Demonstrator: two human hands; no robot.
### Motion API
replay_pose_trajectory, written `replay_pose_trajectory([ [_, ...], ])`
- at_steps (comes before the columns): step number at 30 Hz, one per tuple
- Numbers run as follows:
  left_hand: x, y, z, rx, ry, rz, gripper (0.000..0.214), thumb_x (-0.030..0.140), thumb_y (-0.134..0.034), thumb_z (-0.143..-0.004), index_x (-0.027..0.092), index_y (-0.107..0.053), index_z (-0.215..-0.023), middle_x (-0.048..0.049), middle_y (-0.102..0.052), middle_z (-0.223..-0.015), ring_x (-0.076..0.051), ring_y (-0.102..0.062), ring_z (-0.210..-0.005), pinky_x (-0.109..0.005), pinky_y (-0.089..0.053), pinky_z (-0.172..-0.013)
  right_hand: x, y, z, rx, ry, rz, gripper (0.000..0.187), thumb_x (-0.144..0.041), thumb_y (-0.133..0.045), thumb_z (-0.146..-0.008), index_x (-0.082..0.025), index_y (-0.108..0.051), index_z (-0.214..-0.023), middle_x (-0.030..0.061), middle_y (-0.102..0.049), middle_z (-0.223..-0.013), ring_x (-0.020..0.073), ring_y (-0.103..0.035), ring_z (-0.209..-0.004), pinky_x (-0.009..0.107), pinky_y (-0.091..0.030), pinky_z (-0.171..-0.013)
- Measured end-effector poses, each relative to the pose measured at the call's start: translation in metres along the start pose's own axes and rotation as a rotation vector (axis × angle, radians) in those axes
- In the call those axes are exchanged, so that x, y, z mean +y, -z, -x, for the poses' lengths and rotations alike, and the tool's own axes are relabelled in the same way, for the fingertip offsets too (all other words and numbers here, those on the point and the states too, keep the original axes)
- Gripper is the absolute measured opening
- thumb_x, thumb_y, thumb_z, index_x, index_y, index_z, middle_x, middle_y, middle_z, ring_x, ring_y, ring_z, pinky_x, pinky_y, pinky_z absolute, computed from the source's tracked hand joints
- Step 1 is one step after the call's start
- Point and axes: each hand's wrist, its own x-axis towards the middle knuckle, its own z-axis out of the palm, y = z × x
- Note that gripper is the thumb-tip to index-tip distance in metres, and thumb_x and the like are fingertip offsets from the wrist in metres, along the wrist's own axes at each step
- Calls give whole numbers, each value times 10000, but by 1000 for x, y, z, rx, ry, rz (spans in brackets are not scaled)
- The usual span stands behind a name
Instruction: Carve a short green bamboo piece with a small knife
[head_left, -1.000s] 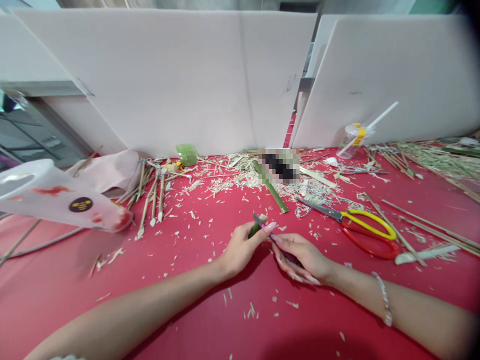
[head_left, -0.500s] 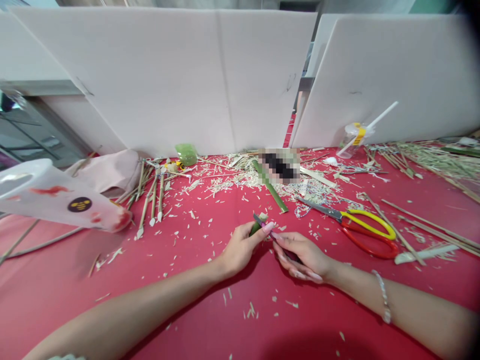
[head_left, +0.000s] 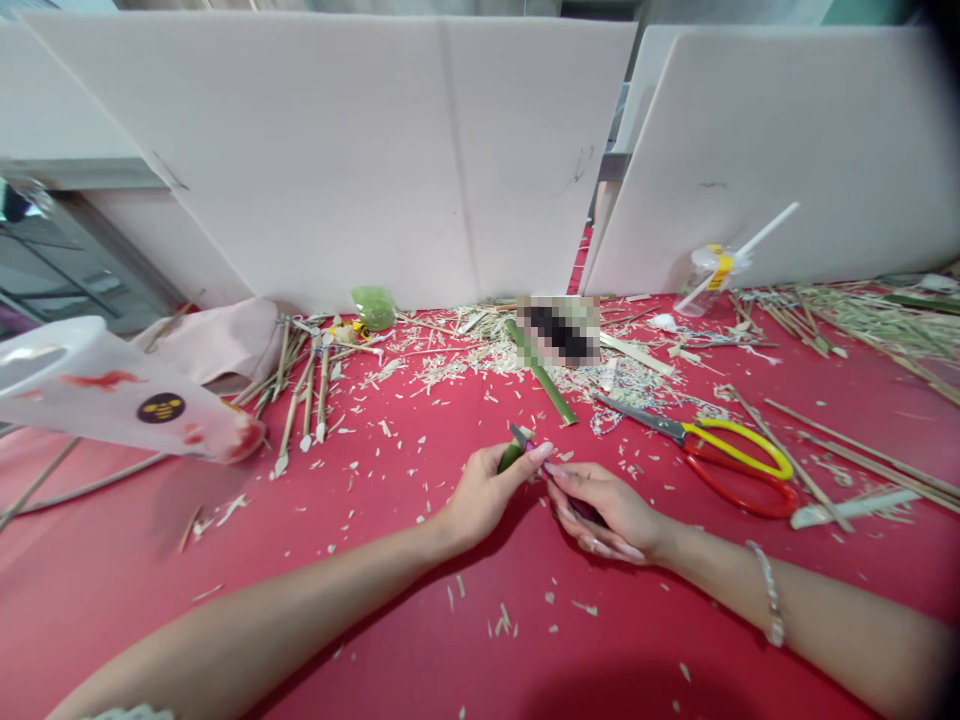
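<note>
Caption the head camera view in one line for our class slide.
Left hand grips green bamboo piece; right hand holds small dark-handled knife against it, over red table.

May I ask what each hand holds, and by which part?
The left hand grips green bamboo by its end; the right hand, a knife by its handle.

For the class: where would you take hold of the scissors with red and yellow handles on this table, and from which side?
Take the scissors by the grip, the red and yellow loops, coming from the right: the loops lie at that end, while the closed metal blades point left toward the bamboo shavings.
</note>
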Motion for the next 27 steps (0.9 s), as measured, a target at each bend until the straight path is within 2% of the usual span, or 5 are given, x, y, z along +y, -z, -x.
replay_pose_trajectory([
  [9,0,1,3,-62,15,123,458,577,-635,-801,204,-427,-634,79,-282,-489,-84,-225,-467,-302,-142,-501,1,11,-4,-123,-54,7,455,-564,-637,-827,-163,-508,-655,-53,-499,-347,39,-278,-183,148,-219,-251],
  [14,-2,2,2,-68,7,103,453,562,-618,-819,211,-401,-632,82,-271,-497,-86,-221,-468,-305,-153,-510,-2,14,-4,-167,-77,-19,458,-555,-653,-822,-160,-509,-640,-46,-491,-328,31,-246,-178,145,-211,-247],
  [18,-6,3,0,-48,12,27,469,577,-604,-823,212,-393,-619,76,-273,-506,-95,-226,-487,-305,-165,-521,-2,12,-3,-139,-53,-9,458,-565,-648,-818,-163,-511,-646,-44,-506,-341,38,-260,-175,150,-213,-240],
  [24,-6,4,1,18,13,-36,505,619,-604,-795,204,-387,-606,68,-269,-555,-97,-224,-532,-290,-195,-538,0,6,1,-17,-30,51,473,-605,-643,-796,-175,-500,-661,-69,-478,-353,38,-268,-195,144,-202,-237],
  [27,-4,4,2,45,3,-79,519,624,-613,-780,195,-393,-587,61,-271,-579,-99,-232,-556,-283,-209,-542,0,3,1,-7,-16,63,478,-611,-633,-799,-175,-502,-654,-70,-468,-345,37,-260,-196,145,-210,-243],
])
